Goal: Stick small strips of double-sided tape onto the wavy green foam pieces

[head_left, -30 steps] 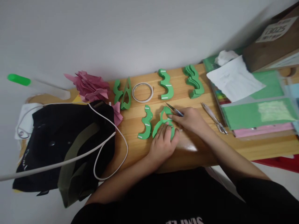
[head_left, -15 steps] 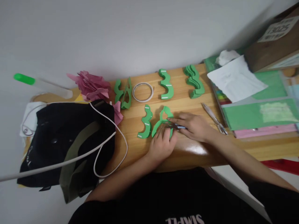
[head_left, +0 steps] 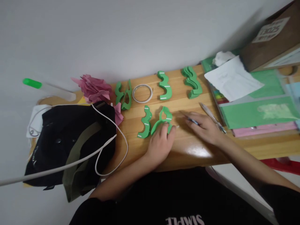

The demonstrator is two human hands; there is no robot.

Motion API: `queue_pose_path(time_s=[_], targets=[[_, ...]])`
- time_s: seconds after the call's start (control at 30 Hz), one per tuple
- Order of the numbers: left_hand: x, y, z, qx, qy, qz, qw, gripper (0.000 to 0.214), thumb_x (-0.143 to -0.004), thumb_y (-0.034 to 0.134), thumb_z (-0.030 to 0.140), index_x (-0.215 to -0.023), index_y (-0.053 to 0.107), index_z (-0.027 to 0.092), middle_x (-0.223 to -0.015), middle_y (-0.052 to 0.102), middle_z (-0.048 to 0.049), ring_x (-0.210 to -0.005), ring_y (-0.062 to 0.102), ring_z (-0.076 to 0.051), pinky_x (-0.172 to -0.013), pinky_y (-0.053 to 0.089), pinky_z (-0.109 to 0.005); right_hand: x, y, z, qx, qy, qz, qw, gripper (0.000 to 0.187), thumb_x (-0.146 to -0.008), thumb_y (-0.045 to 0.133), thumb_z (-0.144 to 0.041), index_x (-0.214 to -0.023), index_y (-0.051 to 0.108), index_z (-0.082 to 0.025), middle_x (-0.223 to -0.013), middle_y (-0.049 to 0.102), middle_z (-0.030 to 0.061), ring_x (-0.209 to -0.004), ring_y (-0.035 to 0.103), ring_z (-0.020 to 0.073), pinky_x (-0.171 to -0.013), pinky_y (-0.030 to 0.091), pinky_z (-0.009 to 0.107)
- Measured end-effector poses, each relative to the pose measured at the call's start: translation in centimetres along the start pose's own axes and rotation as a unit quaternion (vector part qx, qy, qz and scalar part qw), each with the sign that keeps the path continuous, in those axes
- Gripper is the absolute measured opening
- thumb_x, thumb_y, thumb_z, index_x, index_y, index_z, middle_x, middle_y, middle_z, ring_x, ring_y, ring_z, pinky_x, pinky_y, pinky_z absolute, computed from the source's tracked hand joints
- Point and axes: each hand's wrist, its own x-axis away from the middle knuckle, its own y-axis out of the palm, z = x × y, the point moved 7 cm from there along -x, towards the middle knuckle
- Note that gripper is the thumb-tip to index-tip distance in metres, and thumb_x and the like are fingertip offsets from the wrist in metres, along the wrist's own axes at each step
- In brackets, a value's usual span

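Light was pretty dim, kinda grey and flat across the wall (head_left: 112,37). One hot spot of glare washed out the wooden table (head_left: 198,152) on its near side, though I couldn't tell exactly where the light came from. A soft shadow fell on the wall by the box (head_left: 260,53), far right. The right hand (head_left: 204,125) and its pointed tool (head_left: 192,120) came out blurry, the box's label (head_left: 272,29) looked smeared, and the black bag (head_left: 52,153) and shirt (head_left: 159,193) swallowed most detail. Edges looked wide-angle stretched too.
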Motion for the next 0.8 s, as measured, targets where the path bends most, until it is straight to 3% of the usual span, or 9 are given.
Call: queue_pose_path(time_s=[0.13, 0.2, 0.27, 0.33, 0.4, 0.47, 0.5, 0.7, 0.8], targets=[[-0.9, -0.2, -0.8, 0.069, -0.049, -0.048, 0.995, 0.042, -0.088, 0.039, 0.001, -0.127, 0.047, 0.014, -0.116, 0.059, -0.0155, -0.098, 0.066, -0.024, -0.080, 0.057, -0.035, 0.7, -0.4, 0.8, -0.141, 0.145, 0.066, 0.977, 0.027, -0.086, 0.049, -0.033, -0.087, 0.072, -0.019, -0.060, 0.058, -0.0001, -0.058, 0.057, 0.0158, -0.060, 0.047, 0.030], [-1.2, -0.7, -1.0, 0.142, -0.068, -0.052, 0.986, 0.045, -0.085, 0.041, -0.001, -0.127, 0.047, 0.013, -0.119, 0.056, -0.0171, -0.108, 0.063, -0.027, -0.087, 0.056, -0.041, 1.0, -0.3, 0.6, -0.182, 0.172, 0.072, 0.965, 0.026, -0.083, 0.051, -0.035, -0.081, 0.072, -0.019, -0.054, 0.052, -0.0023, -0.052, 0.051, 0.0142, -0.055, 0.043, 0.029], [-1.3, -1.2, -1.3, 0.270, -0.105, -0.044, 0.956, 0.045, -0.083, 0.044, -0.001, -0.125, 0.048, 0.015, -0.121, 0.055, -0.0164, -0.114, 0.060, -0.026, -0.090, 0.054, -0.042, 1.4, -0.4, 0.3, -0.208, 0.182, 0.081, 0.958, 0.024, -0.080, 0.054, -0.036, -0.078, 0.071, -0.019, -0.053, 0.051, -0.0025, -0.053, 0.050, 0.0141, -0.055, 0.042, 0.028], [-1.2, -1.7, -1.4, 0.433, -0.143, -0.042, 0.889, 0.043, -0.084, 0.047, 0.003, -0.124, 0.044, 0.018, -0.122, 0.057, -0.0145, -0.113, 0.062, -0.023, -0.090, 0.055, -0.038, 1.8, -0.5, -0.1, -0.224, 0.185, 0.088, 0.953, 0.023, -0.079, 0.056, -0.035, -0.076, 0.070, -0.018, -0.057, 0.056, -0.0011, -0.057, 0.054, 0.0151, -0.057, 0.044, 0.029], [-1.0, -1.8, -1.1, 0.579, -0.168, -0.069, 0.795, 0.040, -0.086, 0.049, 0.008, -0.123, 0.040, 0.019, -0.122, 0.061, -0.0137, -0.109, 0.065, -0.021, -0.090, 0.055, -0.036, 2.2, -0.5, -0.5, -0.237, 0.182, 0.093, 0.950, 0.021, -0.079, 0.057, -0.034, -0.078, 0.071, -0.018, -0.065, 0.064, 0.0014, -0.063, 0.060, 0.0166, -0.061, 0.046, 0.029], [-0.7, -1.7, -0.8, 0.660, -0.188, -0.105, 0.720, 0.038, -0.087, 0.050, 0.012, -0.122, 0.037, 0.020, -0.122, 0.063, -0.0142, -0.108, 0.067, -0.021, -0.090, 0.054, -0.037, 2.5, -0.4, -0.9, -0.248, 0.174, 0.092, 0.948, 0.019, -0.079, 0.059, -0.034, -0.079, 0.071, -0.019, -0.074, 0.070, 0.0035, -0.070, 0.064, 0.0184, -0.067, 0.049, 0.031], [-0.6, -1.8, -0.7, 0.678, -0.198, -0.115, 0.698, 0.039, -0.087, 0.051, 0.012, -0.122, 0.036, 0.020, -0.122, 0.063, -0.0144, -0.107, 0.067, -0.021, -0.090, 0.054, -0.037, 2.6, -0.3, -1.2, -0.254, 0.170, 0.090, 0.948, 0.019, -0.079, 0.061, -0.035, -0.080, 0.071, -0.019, -0.077, 0.072, 0.0041, -0.073, 0.065, 0.0191, -0.069, 0.050, 0.031], [0.3, -1.6, -0.9, 0.711, -0.224, -0.107, 0.658, 0.043, -0.084, 0.055, 0.011, -0.121, 0.036, 0.021, -0.122, 0.065, -0.0146, -0.107, 0.068, -0.022, -0.087, 0.054, -0.036, 2.8, -0.2, -1.8, -0.284, 0.171, 0.074, 0.940, 0.021, -0.076, 0.065, -0.040, -0.075, 0.070, -0.020, -0.074, 0.071, 0.0038, -0.070, 0.063, 0.0181, -0.066, 0.049, 0.030], [0.9, -1.5, -1.1, 0.701, -0.235, -0.106, 0.665, 0.048, -0.084, 0.055, 0.012, -0.126, 0.033, 0.023, -0.130, 0.060, -0.0159, -0.109, 0.066, -0.023, -0.088, 0.054, -0.037, 3.3, 0.2, -1.5, -0.293, 0.195, 0.064, 0.934, 0.029, -0.076, 0.065, -0.045, -0.061, 0.061, -0.020, -0.053, 0.053, -0.0027, -0.052, 0.048, 0.0120, -0.053, 0.040, 0.026]])
